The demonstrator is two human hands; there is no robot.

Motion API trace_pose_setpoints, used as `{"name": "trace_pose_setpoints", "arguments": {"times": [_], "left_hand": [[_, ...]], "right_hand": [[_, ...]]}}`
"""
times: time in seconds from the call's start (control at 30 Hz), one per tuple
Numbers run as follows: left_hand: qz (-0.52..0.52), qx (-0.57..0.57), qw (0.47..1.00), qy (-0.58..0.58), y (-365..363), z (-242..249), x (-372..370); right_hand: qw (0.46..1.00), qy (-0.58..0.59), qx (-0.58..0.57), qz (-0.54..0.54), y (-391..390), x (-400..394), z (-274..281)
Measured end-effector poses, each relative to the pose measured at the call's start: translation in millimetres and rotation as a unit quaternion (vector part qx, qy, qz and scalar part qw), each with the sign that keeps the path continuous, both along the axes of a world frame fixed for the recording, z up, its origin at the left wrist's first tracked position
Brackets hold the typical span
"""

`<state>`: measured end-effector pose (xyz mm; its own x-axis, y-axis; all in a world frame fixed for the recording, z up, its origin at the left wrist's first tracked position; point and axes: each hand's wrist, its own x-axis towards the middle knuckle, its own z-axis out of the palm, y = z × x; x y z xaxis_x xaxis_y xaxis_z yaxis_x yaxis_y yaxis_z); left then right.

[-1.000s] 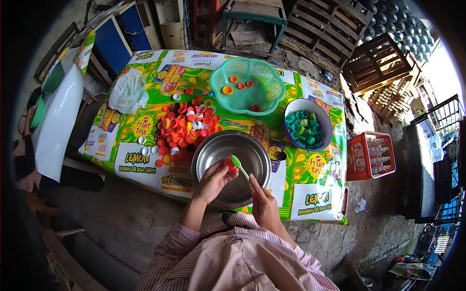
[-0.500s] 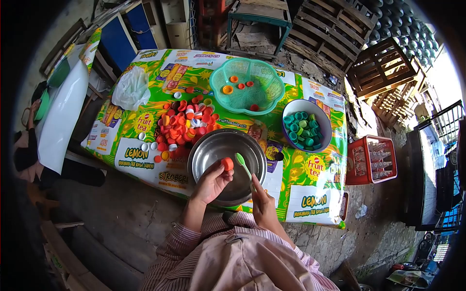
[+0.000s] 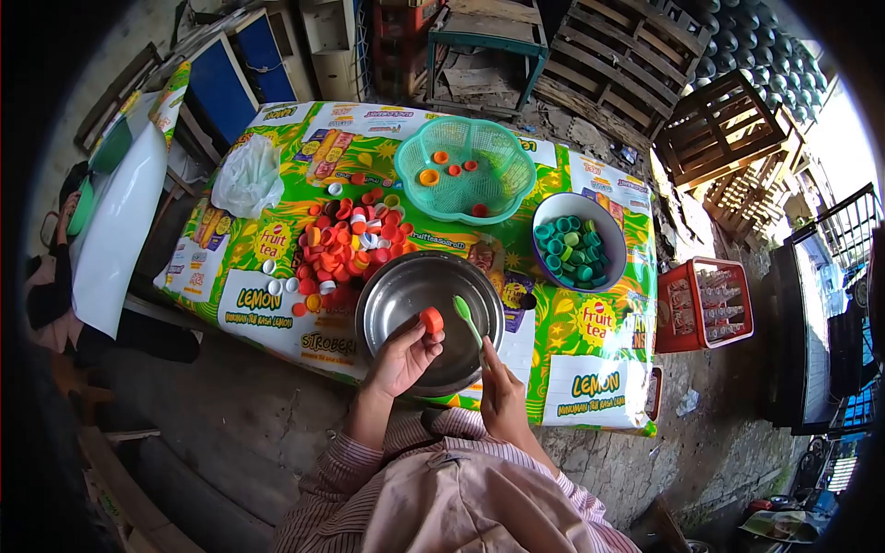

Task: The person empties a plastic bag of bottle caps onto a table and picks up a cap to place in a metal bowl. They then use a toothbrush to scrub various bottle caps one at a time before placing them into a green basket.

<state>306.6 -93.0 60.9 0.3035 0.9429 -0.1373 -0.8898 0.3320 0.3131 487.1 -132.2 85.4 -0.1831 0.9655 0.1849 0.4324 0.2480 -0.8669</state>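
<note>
My left hand point(image 3: 398, 361) pinches an orange bottle cap point(image 3: 431, 320) above the metal bowl point(image 3: 367, 309). In my right hand point(image 3: 502, 392) is a green toothbrush point(image 3: 467, 316), its head raised over the same bowl and a little to the right of the cap. Brush and cap are apart. Left of the bowl, a heap of red, orange and white caps point(image 3: 341, 244) lies on the table cover. A few orange and red caps rest in the green plastic basket point(image 3: 415, 147) behind the bowl.
At the right a white bowl point(image 3: 608, 217) holds green caps point(image 3: 572, 249). A plastic bag point(image 3: 249, 175) lies at the table's left. A red crate of bottles point(image 3: 678, 313) stands beyond the right edge. Another person's hand point(image 3: 66, 217) shows at the far left.
The toothbrush and both hands have shifted slightly downward. The view has moved a little. My left hand still pinches the cap, and my right hand still grips the toothbrush.
</note>
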Motion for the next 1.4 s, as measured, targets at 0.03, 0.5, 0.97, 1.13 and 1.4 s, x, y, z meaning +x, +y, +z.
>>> {"name": "trace_pose_setpoints", "arguments": {"times": [0.03,0.5,0.97,1.13,1.4], "left_hand": [[0.001,0.001,1.000,0.000,0.8,1.2,-1.1],[0.009,-0.048,0.998,0.028,-2.7,-6.3,-14.4],[-0.013,-0.005,1.000,0.004,2.1,-3.7,-9.7],[0.012,-0.008,0.993,0.120,2.1,-9.1,-8.3],[0.038,-0.014,0.971,0.234,2.6,-1.7,-4.3]], "right_hand": [[1.000,-0.005,-0.003,0.002,-0.7,0.5,0.4],[1.000,-0.013,0.015,0.008,-2.4,-15.9,2.4],[0.998,0.018,-0.056,-0.004,2.6,-16.0,-0.1],[0.991,0.026,-0.125,0.042,0.8,-13.5,1.5],[0.997,-0.067,-0.034,0.032,2.1,-11.5,-0.8]]}}
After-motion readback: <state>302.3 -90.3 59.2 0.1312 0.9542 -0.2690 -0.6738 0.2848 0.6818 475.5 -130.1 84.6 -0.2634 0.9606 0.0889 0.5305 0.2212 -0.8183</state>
